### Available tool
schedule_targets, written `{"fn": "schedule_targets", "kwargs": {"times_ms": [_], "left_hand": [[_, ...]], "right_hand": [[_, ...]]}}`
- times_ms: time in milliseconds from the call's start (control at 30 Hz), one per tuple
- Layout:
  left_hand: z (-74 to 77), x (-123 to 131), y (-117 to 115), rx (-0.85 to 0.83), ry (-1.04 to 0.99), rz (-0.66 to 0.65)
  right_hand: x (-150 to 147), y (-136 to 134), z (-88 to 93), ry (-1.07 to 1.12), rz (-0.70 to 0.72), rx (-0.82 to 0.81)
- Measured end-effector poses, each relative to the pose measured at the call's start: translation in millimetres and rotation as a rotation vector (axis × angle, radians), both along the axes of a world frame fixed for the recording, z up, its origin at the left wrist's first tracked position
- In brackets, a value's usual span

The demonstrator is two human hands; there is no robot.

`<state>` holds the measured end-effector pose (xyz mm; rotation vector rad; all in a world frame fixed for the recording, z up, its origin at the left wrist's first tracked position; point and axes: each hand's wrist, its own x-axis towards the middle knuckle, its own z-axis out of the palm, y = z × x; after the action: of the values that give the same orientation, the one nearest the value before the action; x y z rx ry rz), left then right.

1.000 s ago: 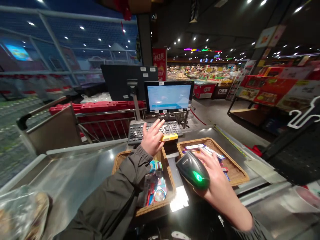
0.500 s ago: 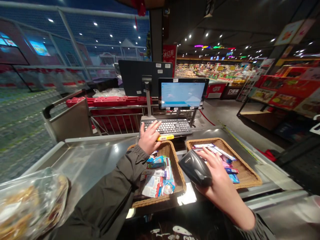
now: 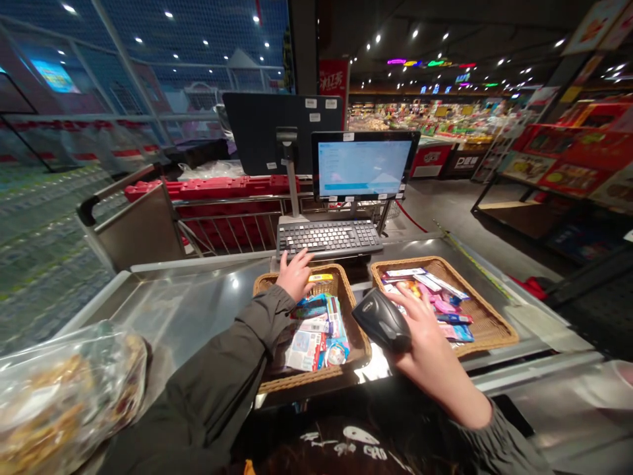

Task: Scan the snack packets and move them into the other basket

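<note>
My left hand point(image 3: 295, 276) is over the back of the left wicker basket point(image 3: 363, 349), just in front of the black keyboard point(image 3: 329, 237). Its index and middle fingers stretch forward, while a slim yellow packet point(image 3: 321, 277) sits by the thumb, apparently pinched there and partly hidden. Small colourful packets point(image 3: 316, 330) fill much of that basket. In my right hand point(image 3: 428, 340) is a black barcode scanner point(image 3: 380, 320), tilted toward the left basket. Beyond that hand, the right wicker basket point(image 3: 489, 340) holds more packaged items point(image 3: 445, 300).
A lit screen point(image 3: 363, 168) and a dark monitor back point(image 3: 262, 132) stand behind the keyboard. Clear plastic bags of food point(image 3: 69, 396) lie on the metal counter point(image 3: 190, 310) at left. A metal cart point(image 3: 138, 231) is beyond it. Shelves point(image 3: 558, 165) stand at right.
My left hand has drawn back off the keyboard and down over the left basket, the yellow packet moving with it. The right hand keeps the scanner in about the same place. The view has tilted slightly down.
</note>
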<state>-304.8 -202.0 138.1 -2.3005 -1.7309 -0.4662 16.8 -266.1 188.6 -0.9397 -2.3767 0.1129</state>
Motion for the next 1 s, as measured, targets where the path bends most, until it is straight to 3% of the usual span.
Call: {"fn": "schedule_targets", "kwargs": {"times_ms": [133,333,567,667,800,933,1000], "left_hand": [[-25.5,3,11,-0.117,0.043,0.055],[-58.7,11,29,-0.136,0.102,0.082],[-78.4,17,36,-0.169,0.117,0.062],[-71.0,23,30,-0.195,0.123,0.073],[-40.7,42,22,-0.153,0.115,-0.016],[-5.8,84,26,-0.071,0.082,-0.171],[4.4,115,34,-0.08,0.059,-0.238]], "right_hand": [[2,0,-5.1,-0.022,-0.014,-0.028],[11,0,-9.1,-0.017,-0.049,-0.068],[25,4,-15.8,-0.019,-0.082,-0.092],[30,4,-20.0,-0.024,-0.096,-0.143],[44,6,-27.1,-0.012,-0.13,-0.209],[78,15,-35.4,0.048,-0.251,-0.188],[101,20,-37.9,0.112,-0.346,-0.134]]}}
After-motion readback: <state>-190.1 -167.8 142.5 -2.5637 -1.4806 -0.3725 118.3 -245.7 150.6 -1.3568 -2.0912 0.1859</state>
